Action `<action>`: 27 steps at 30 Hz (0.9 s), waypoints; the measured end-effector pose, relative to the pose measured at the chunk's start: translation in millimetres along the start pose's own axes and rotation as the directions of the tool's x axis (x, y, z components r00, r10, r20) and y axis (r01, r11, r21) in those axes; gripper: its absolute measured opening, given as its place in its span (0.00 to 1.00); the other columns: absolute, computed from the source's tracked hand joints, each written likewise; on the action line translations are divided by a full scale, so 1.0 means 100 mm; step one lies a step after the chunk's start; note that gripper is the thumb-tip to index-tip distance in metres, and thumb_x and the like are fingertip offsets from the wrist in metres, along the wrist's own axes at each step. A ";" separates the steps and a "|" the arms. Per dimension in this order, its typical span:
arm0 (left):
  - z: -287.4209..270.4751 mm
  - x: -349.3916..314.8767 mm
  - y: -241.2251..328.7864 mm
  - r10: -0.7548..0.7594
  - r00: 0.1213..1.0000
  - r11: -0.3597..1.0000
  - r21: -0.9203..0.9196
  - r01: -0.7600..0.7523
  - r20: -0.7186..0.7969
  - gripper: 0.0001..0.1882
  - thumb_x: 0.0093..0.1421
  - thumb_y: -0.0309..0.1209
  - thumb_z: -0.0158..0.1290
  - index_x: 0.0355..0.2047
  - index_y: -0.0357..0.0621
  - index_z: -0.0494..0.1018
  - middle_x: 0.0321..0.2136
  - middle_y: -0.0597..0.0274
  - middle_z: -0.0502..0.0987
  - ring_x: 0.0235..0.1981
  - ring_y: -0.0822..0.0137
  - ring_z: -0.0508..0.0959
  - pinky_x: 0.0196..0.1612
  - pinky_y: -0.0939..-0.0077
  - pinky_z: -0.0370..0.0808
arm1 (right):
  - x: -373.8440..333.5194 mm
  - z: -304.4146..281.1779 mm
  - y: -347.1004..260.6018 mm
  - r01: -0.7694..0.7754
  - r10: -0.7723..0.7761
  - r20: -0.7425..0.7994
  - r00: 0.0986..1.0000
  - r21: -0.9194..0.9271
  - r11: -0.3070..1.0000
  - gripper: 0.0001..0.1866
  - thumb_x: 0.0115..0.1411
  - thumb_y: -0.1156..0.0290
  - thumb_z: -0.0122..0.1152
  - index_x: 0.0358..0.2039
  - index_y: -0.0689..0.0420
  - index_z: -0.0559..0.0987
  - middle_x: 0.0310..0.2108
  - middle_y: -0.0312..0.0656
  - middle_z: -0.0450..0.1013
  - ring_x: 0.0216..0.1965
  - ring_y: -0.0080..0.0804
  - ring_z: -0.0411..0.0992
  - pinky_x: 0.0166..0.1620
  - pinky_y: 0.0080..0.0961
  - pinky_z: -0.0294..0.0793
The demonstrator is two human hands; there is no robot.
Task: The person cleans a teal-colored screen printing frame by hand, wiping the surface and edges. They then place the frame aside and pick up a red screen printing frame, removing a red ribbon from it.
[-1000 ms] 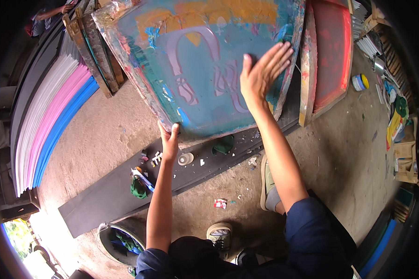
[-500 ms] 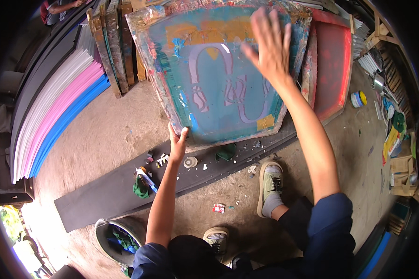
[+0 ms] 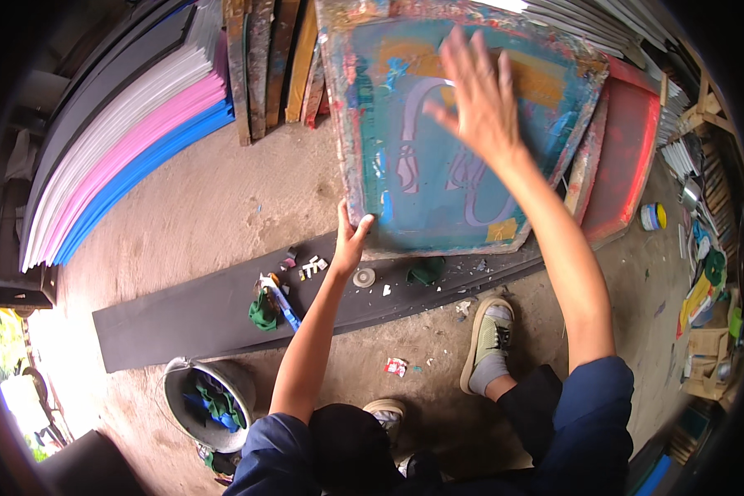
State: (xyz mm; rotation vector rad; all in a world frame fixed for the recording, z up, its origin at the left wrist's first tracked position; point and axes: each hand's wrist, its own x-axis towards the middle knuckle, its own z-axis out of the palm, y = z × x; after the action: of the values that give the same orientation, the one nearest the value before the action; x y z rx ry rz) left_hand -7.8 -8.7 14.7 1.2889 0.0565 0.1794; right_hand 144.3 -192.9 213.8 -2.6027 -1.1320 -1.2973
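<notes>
A large screen printing frame (image 3: 426,221) leans in front of me, its rim crusted with dried paint. Teal mesh fills it, with lilac strap-like shapes and brown tape patches. My left hand (image 3: 352,241) grips the lower left corner, thumb on the front. Over the upper middle of the mesh, my right hand (image 3: 483,107) is spread flat and slightly blurred; whether it touches the mesh I cannot tell. Below the frame lie a pale round disc (image 3: 364,278), a dark green cloth (image 3: 426,270) and a blue-handled tool (image 3: 283,307) beside another green cloth (image 3: 263,311).
A red screen frame (image 3: 618,157) leans at the right. Stacked foam sheets (image 3: 153,145) stand at the left. A long black sheet (image 3: 182,324) covers the floor before me, near a bucket (image 3: 175,387) of rags. A yellow-topped tub (image 3: 654,217) lies right.
The view has turned, shifting the scene sideways. My right hand has moved left across the mesh, from its right part toward the middle. The left hand keeps its grip on the corner.
</notes>
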 end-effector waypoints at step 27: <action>-0.12 0.00 0.04 -0.140 0.985 0.986 -0.080 0.148 0.101 0.22 0.60 0.35 0.46 0.52 0.40 0.58 0.49 0.65 0.64 0.51 0.73 0.61 0.56 0.77 0.52 | -2.37 0.38 -1.31 -0.108 0.034 0.507 0.861 0.118 0.987 0.32 0.57 0.47 0.44 0.58 0.49 0.58 0.61 0.35 0.49 0.63 0.36 0.44 0.61 0.46 0.39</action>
State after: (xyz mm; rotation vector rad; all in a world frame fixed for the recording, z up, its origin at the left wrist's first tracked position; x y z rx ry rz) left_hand -10.1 3.6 14.7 1.1992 0.0603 -0.0037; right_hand -2.9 -225.9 -14.5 -2.9191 -1.1079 -0.4942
